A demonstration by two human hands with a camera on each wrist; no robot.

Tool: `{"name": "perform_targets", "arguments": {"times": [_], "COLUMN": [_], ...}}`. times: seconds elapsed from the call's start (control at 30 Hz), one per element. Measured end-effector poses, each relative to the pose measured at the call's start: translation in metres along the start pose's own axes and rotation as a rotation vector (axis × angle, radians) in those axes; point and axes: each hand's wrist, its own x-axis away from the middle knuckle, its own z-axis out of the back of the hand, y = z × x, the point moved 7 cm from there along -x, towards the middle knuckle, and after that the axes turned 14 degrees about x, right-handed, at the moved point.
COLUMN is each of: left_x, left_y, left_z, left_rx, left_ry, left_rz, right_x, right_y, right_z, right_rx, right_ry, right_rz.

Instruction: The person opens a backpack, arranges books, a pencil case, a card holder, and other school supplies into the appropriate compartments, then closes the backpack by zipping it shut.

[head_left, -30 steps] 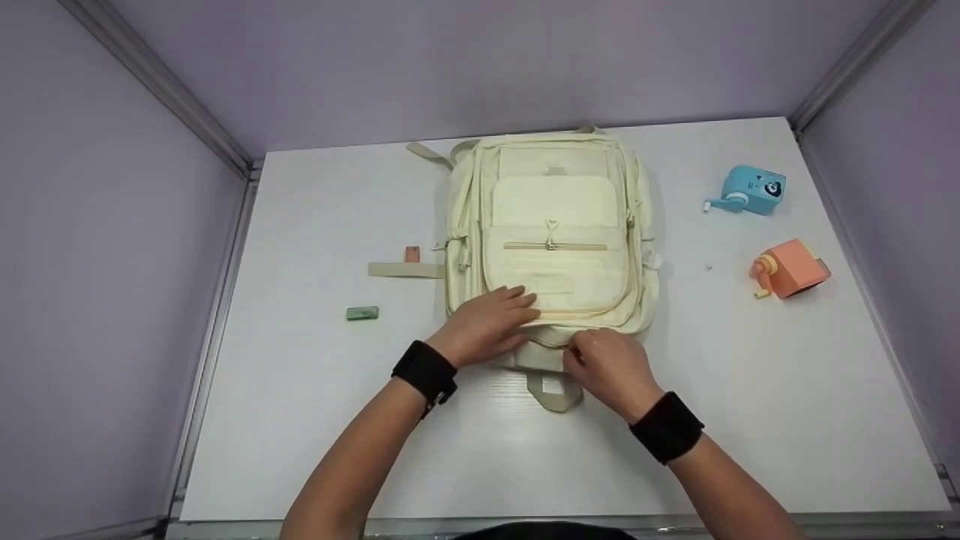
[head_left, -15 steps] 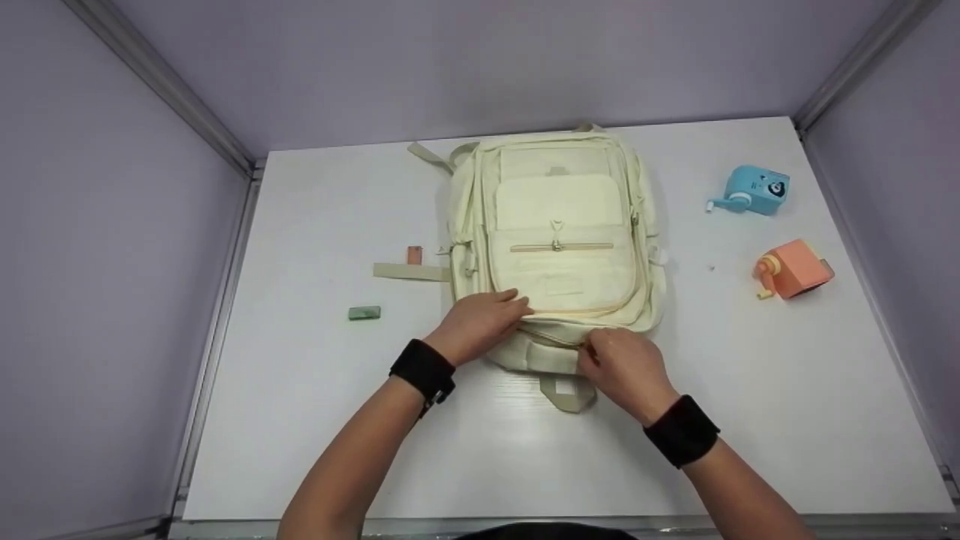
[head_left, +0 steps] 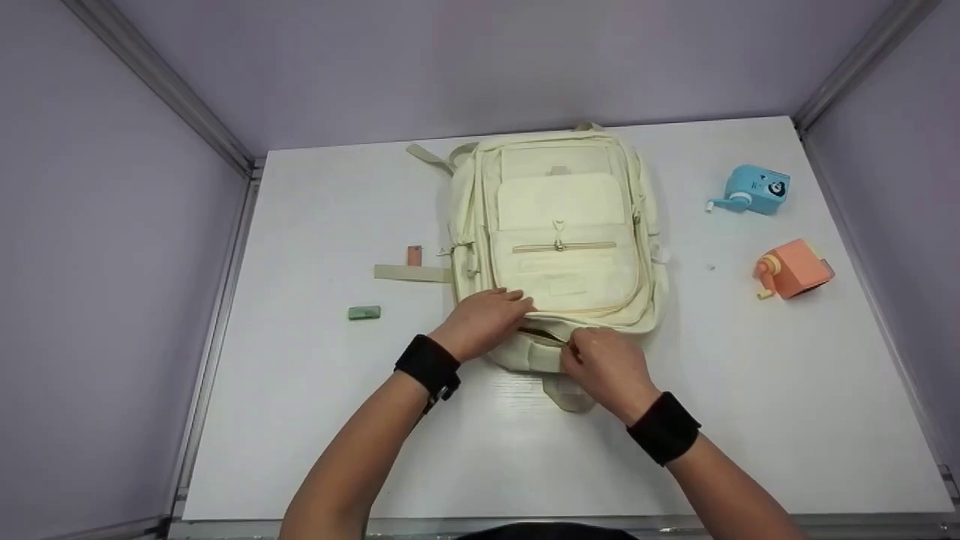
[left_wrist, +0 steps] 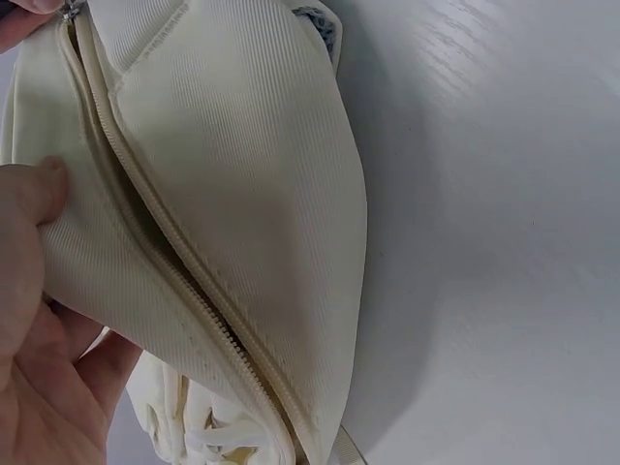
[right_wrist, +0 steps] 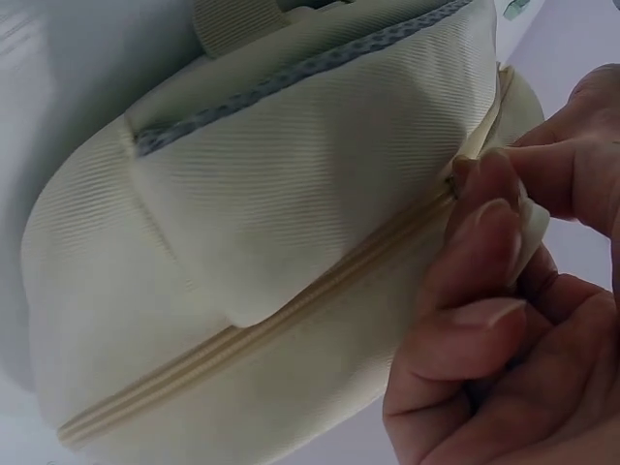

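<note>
Pinching a fold of the cream backpack [head_left: 566,277] between thumb and fingers, the person's left hand [head_left: 487,319] rests over the corner of the bag's near end, its fingers close together on the front panel. The right hand [head_left: 609,365], just beside it, is curled at the zipper [left_wrist: 237,358] that crosses that end, thumb and forefinger clamped at the metal slider [left_wrist: 71,12]; the pull itself is mostly hidden from me by the fingertips, so its shape I can't make out. Between the two hands the zipper's teeth stand apart, leaving a narrow dark slit.

The backpack lies flat, front panel up, in the middle of the white bench [head_left: 300,210], reaching almost to the far edge. A webbing loop [head_left: 564,399] sticks out from under it towards the near edge, partly covered by the right hand, and a flat strap [head_left: 411,274] points towards the left edge. Beside that strap sits a small reddish block [head_left: 414,256]; a green block [head_left: 364,313] lies nearer the left edge.

Near the far right corner stands a blue hand-crank pencil sharpener [head_left: 756,189], and an orange hand-crank pencil sharpener [head_left: 799,268] is on its near side, close to the right edge. Both wrists wear black bands [head_left: 664,428].
</note>
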Motion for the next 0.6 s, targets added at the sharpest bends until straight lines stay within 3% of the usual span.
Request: {"name": "perform_targets", "arguments": {"times": [0.6], "left_x": [0.002], "left_y": [-0.003], "left_z": [0.001], "left_rx": [0.089], "left_ry": [-0.001], "left_rz": [-0.006], "right_x": [-0.029], "right_y": [-0.059], "right_z": [-0.013], "right_rx": [0.09], "right_ry": [0.029], "right_rz": [0.12]}}
